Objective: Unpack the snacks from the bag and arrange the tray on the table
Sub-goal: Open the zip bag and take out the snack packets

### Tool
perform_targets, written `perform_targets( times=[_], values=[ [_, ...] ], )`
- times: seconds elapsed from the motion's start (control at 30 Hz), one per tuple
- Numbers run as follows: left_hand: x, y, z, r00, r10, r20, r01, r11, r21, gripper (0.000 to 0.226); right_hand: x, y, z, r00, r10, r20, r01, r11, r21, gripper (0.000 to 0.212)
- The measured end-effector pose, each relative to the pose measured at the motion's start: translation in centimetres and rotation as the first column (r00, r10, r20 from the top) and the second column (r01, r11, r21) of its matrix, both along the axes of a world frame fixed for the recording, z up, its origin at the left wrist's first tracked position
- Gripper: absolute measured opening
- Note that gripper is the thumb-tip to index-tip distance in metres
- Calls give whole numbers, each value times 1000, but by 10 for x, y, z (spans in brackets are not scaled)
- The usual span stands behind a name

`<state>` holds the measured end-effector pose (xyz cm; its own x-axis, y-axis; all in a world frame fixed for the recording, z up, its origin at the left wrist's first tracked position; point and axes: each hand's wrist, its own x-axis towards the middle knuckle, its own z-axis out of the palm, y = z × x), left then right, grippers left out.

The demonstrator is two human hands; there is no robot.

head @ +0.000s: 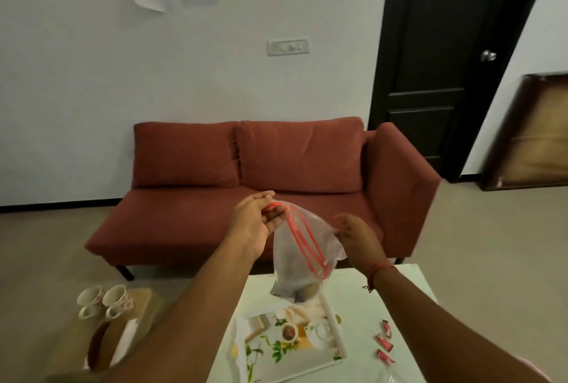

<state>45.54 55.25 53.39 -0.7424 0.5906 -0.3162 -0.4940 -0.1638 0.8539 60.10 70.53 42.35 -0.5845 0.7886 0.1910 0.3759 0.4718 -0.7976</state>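
A clear plastic bag (302,247) with a red zip strip hangs in the air above the far part of the white counter (362,296), held up between both hands. The left hand (256,223) pinches the upper left end of the red strip between thumb and fingers. The right hand (356,233) grips the clear plastic at the bag's right edge, its fingers curled onto the film. The mouth of the bag gapes, the 2 red lines of the strip running apart down toward the lower right. Something dark and something pale sit in the drooping bottom of the bag (too blurred through the plastic to name).

Directly below the bag, on the counter, lies a white tray (333,335) printed with leaves, a cup and a teapot; the bag's lowest corner hangs just above its far edge. To the right of the tray, apart from it, 3 small red-wrapped snacks (384,342) lie on the counter in a loose line from far to near. A red thread band (379,269) circles the right wrist.

At the near left, on a lower wooden surface, stand pale cups (103,301) in a cluster. Beyond the counter a rust-red sofa (261,167) stands against the white wall, with a dark door (442,53) at the far right.
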Motion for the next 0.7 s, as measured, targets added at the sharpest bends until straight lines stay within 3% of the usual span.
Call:
perform_targets(
  times=[0.07,0.2,0.27,0.53,0.63,0.7],
  values=[
    [9,6,6,1000,-14,20,13,1000,21,13,15,-8,2,996,-10,-90,16,997,73,19],
    [19,11,18,998,-31,55,26,996,85,11,30,-40,-1,944,245,-220,-294,927,-231,14],
    [19,9,21,998,-32,63,25,994,102,10,33,-47,-10,929,286,-236,-347,896,-279,17],
    [-35,-36,14,992,111,56,-115,991,74,8,25,-50,3,919,181,-350,-300,898,-322,9],
    [-60,-58,0,991,137,-8,-137,991,-6,8,11,-51,25,938,114,-327,-182,965,-187,12],
    [-80,-72,-13,989,94,-111,-111,982,-152,7,1,-53,39,956,123,-266,-146,987,-68,15]
  ],
)
